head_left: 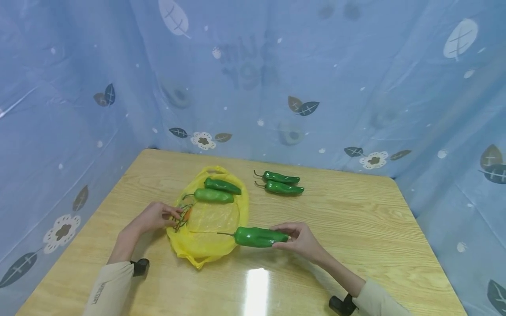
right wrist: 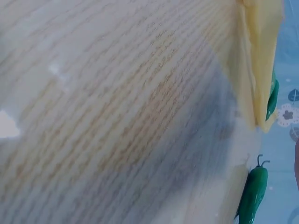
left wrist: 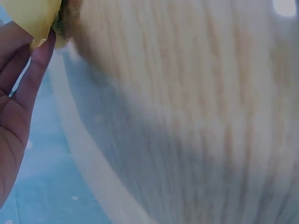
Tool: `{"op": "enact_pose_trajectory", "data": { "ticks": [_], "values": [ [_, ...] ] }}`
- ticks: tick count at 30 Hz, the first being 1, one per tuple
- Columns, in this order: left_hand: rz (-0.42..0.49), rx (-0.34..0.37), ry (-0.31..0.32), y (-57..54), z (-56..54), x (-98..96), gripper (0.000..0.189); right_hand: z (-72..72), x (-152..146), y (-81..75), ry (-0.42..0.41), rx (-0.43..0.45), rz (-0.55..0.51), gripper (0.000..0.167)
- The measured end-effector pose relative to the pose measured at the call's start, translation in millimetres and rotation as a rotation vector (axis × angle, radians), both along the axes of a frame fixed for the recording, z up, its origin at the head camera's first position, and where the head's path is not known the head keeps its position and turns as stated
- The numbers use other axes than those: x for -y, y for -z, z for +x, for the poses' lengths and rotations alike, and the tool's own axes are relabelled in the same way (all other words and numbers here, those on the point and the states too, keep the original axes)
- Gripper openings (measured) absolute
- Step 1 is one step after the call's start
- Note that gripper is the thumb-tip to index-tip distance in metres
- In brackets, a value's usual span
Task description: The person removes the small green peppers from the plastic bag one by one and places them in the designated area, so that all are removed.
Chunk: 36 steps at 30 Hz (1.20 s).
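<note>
In the head view a yellow plastic bag (head_left: 197, 250) lies spread on the wooden table, with two green peppers (head_left: 213, 195) at its far side. My left hand (head_left: 155, 216) pinches the bag's left edge, beside dark printed marks and an orange patch; the left wrist view shows thumb and fingers on the yellow film (left wrist: 35, 18). With thumb and fingertips, my right hand (head_left: 302, 241) holds a large green pepper (head_left: 257, 237) by its tip end. Its stem points left, over the bag's right rim. Only a sliver of that hand shows in the right wrist view.
Two more green peppers (head_left: 283, 188) lie side by side on the table (head_left: 348, 219), behind and right of the bag. Blue patterned cloth (head_left: 253, 87) hangs along the back and both sides. A bright reflection shines on the near tabletop.
</note>
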<state>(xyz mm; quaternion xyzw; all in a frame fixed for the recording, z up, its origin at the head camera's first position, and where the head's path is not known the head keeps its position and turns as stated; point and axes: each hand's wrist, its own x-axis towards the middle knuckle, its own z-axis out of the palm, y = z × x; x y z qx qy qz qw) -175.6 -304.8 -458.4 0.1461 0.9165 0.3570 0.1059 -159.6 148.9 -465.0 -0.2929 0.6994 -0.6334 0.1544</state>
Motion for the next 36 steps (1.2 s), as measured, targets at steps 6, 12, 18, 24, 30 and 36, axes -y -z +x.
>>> {"op": "enact_pose_trajectory", "data": {
  "ticks": [6, 12, 18, 24, 30, 36],
  "values": [
    [-0.012, 0.029, -0.01, -1.9, 0.4, -1.5, 0.013, 4.3, -5.5, 0.0, 0.009, 0.016, 0.01, 0.04],
    [-0.025, 0.03, 0.003, -4.6, -0.6, -2.9, 0.014, 7.6, -11.1, 1.6, 0.009, -0.017, 0.018, 0.039],
    [-0.033, 0.014, 0.024, -5.4, -1.6, -2.7, 0.014, 18.7, -16.9, 3.7, -0.038, -0.009, -0.018, 0.038],
    [-0.043, 0.033, 0.013, -6.4, -2.2, -4.0, 0.014, 37.0, -23.4, 7.9, -0.077, 0.028, -0.06, 0.038],
    [-0.044, 0.05, 0.005, -8.7, -1.6, -5.2, 0.014, 56.2, -29.2, 18.1, -0.099, 0.066, -0.101, 0.038],
    [-0.063, 0.047, 0.004, -9.0, -0.2, -5.3, 0.015, 71.3, -34.1, 25.1, -0.106, 0.078, -0.133, 0.036]
  ]
}}
